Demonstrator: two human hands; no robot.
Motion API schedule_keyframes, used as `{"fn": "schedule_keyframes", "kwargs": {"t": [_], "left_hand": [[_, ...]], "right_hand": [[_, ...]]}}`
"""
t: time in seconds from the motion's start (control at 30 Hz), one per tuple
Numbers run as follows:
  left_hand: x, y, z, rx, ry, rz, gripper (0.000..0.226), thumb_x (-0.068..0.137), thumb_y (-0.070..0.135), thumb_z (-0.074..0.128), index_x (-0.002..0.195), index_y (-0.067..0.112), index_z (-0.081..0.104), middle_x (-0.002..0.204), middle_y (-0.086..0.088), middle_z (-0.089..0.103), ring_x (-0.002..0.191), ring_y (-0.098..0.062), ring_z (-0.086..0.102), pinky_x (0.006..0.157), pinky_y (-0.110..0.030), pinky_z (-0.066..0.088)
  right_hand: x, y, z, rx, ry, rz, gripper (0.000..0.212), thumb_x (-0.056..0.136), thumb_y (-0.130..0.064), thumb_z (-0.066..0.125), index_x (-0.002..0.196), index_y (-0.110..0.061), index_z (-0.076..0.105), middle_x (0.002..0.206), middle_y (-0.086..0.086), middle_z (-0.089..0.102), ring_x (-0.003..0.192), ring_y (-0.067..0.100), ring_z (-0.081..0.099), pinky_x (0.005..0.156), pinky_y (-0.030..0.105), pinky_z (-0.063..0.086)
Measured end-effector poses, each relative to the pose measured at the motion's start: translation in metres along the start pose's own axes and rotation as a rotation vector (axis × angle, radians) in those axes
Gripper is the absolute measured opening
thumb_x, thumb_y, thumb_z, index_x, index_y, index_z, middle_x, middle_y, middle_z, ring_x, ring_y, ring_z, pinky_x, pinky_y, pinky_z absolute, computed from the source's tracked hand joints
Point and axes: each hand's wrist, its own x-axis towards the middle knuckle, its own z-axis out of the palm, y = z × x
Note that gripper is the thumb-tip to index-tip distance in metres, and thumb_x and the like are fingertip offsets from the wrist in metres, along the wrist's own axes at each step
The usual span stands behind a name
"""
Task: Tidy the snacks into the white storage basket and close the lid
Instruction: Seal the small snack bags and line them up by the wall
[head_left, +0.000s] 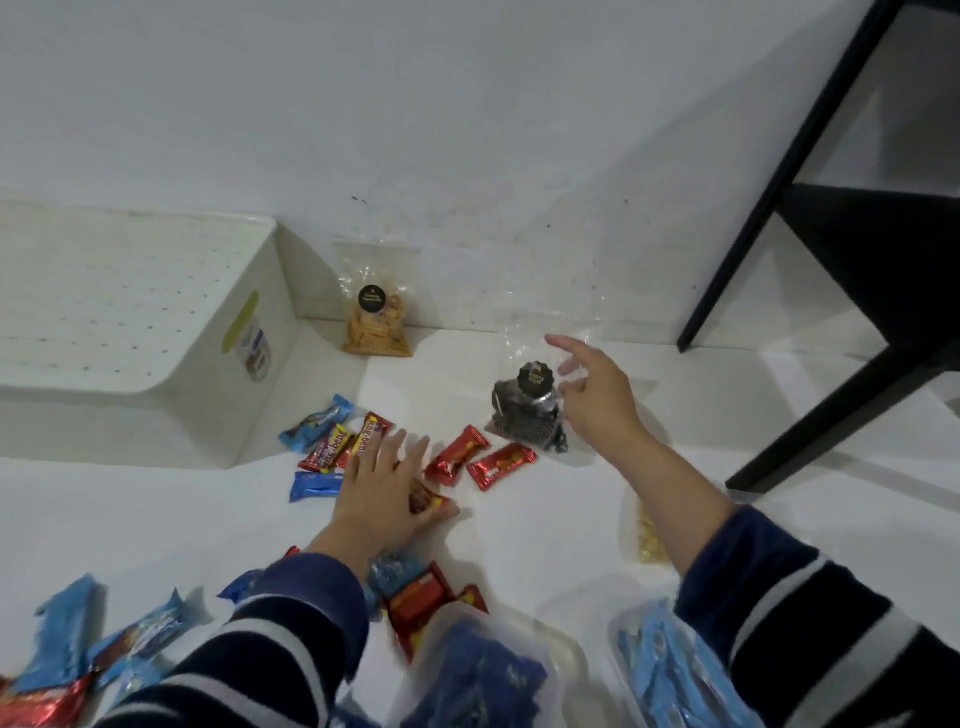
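Two hands reach out over a white floor in the head view. Left hand, in a navy sleeve with white stripes, lies low with the fingers spread forward and the thumb pressed against a red foil snack that sits under the palm; the grip is partly curled round it. Right hand is lifted, arm stretched forward, fingers straight and apart, holding nothing; its fingertips are just beside a clear crinkly bag of dark cookies with a round black label, and whether they touch the plastic cannot be told.

A white storage basket of hard plastic, rounded at the corners and dotted with small holes, stands at the left against the wall, with a green-and-white sticker on its end. No snack shows inside it from here. Against the wall beside it leans a second clear bag, of yellow crackers, also with a black round label.

Two red foil wrappers lie between the hands. Left of the left hand is a small heap: two blue packets and two or three red bars with yellow lettering. More blue and red wrappers lie blurred along the bottom edge, too mixed to count. Black furniture legs stand at the right.
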Motion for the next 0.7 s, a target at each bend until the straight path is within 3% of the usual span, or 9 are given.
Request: {"fn": "schedule_keyframes", "kwargs": {"t": [0.17, 0.37, 0.47, 0.57, 0.7], "left_hand": [[0.006, -0.008, 0.007, 0.153, -0.123, 0.008, 0.106, 0.067, 0.091, 0.026, 0.146, 0.038, -0.021, 0.154, -0.001, -0.030, 0.136, -0.031, -0.037, 0.114, -0.056, -0.014], [0.009, -0.012, 0.013, 0.132, -0.126, 0.028, 0.105, 0.063, 0.094, 0.018, 0.143, 0.040, -0.024, 0.150, -0.001, -0.036, 0.131, -0.033, -0.043, 0.111, -0.058, -0.017], [0.009, -0.013, 0.013, 0.126, -0.137, 0.032, 0.105, 0.063, 0.095, 0.016, 0.142, 0.040, -0.027, 0.149, -0.001, -0.038, 0.132, -0.033, -0.042, 0.111, -0.059, -0.016], [0.008, -0.013, 0.014, 0.114, -0.132, 0.030, 0.106, 0.062, 0.095, 0.017, 0.143, 0.041, -0.024, 0.151, 0.000, -0.035, 0.133, -0.033, -0.041, 0.111, -0.060, -0.015], [0.009, -0.010, 0.012, 0.132, -0.159, 0.012, 0.106, 0.063, 0.094, 0.021, 0.144, 0.041, -0.023, 0.154, 0.000, -0.032, 0.134, -0.035, -0.039, 0.111, -0.062, -0.013]], "right_hand": [[0.062, -0.027, 0.048, 0.035, -0.020, -0.037, 0.072, 0.083, 0.019, 0.039, 0.126, -0.035, 0.056, 0.104, 0.001, 0.051, 0.084, 0.017, 0.054, 0.064, 0.018, 0.044], [0.122, -0.041, 0.108, 0.069, -0.036, -0.028, 0.070, 0.082, 0.020, 0.034, 0.123, -0.030, 0.060, 0.096, -0.001, 0.053, 0.092, 0.020, 0.055, 0.081, 0.029, 0.052], [0.137, -0.044, 0.124, 0.064, -0.030, -0.015, 0.068, 0.084, 0.018, 0.033, 0.128, -0.028, 0.057, 0.119, 0.005, 0.055, 0.109, 0.020, 0.053, 0.081, 0.023, 0.047], [0.139, -0.047, 0.127, 0.031, -0.055, -0.025, 0.071, 0.083, 0.021, 0.035, 0.135, -0.023, 0.052, 0.141, 0.005, 0.046, 0.131, 0.020, 0.042, 0.090, 0.019, 0.038], [0.129, -0.052, 0.114, -0.006, -0.074, 0.016, 0.070, 0.086, 0.019, 0.040, 0.139, -0.027, 0.048, 0.148, 0.009, 0.038, 0.132, 0.025, 0.043, 0.086, 0.019, 0.040]]}}
